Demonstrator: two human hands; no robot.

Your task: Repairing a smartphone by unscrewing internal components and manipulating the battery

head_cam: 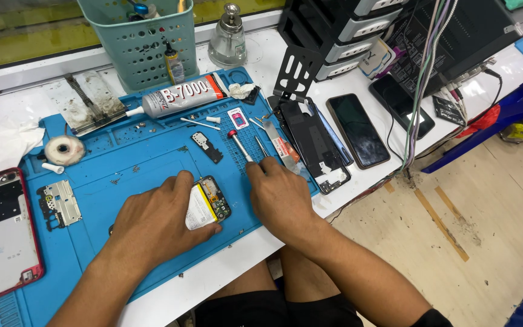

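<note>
Both hands work over an opened phone on a blue repair mat.

Left hand (155,221) lies flat over the opened phone (208,201), fingers curled at its near edge and pinning it to the blue mat (122,157); the battery and upper circuit board show beside the thumb. Right hand (282,197) is closed around metal tweezers (263,147), tips pointing away from the phone. By the look of it, this is mid-disassembly, and the next move calls for a steady hold and fine tip control near the board. Behind, a teal perforated basket (143,45) holds small bottles and tools, and a glue tube (180,97) lies in the mat's tray recess.
</note>
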